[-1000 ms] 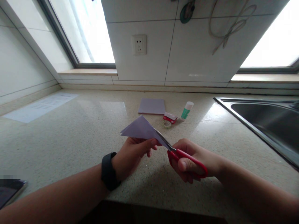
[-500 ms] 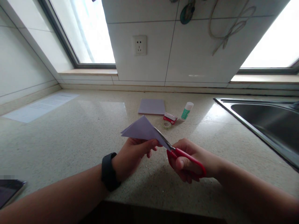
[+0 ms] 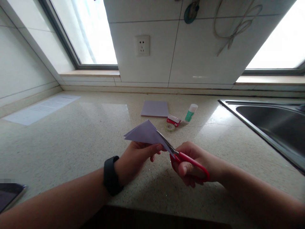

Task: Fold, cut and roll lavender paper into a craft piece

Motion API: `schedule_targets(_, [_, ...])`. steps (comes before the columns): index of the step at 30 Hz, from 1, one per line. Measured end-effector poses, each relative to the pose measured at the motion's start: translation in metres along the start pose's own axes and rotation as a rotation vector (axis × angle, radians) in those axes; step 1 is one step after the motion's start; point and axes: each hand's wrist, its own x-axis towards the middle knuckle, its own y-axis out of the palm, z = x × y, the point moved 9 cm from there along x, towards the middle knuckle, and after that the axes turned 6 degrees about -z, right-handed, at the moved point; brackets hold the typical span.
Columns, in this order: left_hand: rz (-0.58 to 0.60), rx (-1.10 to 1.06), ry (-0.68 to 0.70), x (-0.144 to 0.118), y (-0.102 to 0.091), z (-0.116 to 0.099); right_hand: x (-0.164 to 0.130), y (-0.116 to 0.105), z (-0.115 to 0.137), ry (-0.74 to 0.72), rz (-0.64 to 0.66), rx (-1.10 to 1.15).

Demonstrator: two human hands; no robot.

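My left hand (image 3: 135, 159), with a black watch on the wrist, pinches a folded triangle of pale purple paper (image 3: 145, 133) above the speckled counter (image 3: 71, 140). My right hand (image 3: 195, 162) grips red-handled scissors (image 3: 188, 160). Their metal blades reach up and left into the paper's right edge, close to my left thumb.
Behind the hands lie a purple paper square (image 3: 154, 108), a small red box (image 3: 173, 120), a roll of clear tape (image 3: 170, 127) and a glue stick (image 3: 190, 113). A steel sink (image 3: 274, 124) fills the right. A printed sheet (image 3: 40, 108) lies far left, a dark phone (image 3: 9, 195) at bottom left.
The scissors have crept slightly further left into the paper, and the paper triangle has tilted down a little. Both arms otherwise hold their place.
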Motion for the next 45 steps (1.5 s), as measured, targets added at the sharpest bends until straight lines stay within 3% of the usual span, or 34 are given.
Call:
schedule_targets(14, [0.065, 0.015, 0.032, 0.0012, 0.0003, 0.0047, -0.001, 0.0026, 0.0017, -0.015, 0.02, -0.006])
schedule_targets(45, [0.041, 0.049, 0.02, 0.0009, -0.0042, 0.0099, 0.0015, 0.0053, 0.0001, 0.008, 0.02, 0.044])
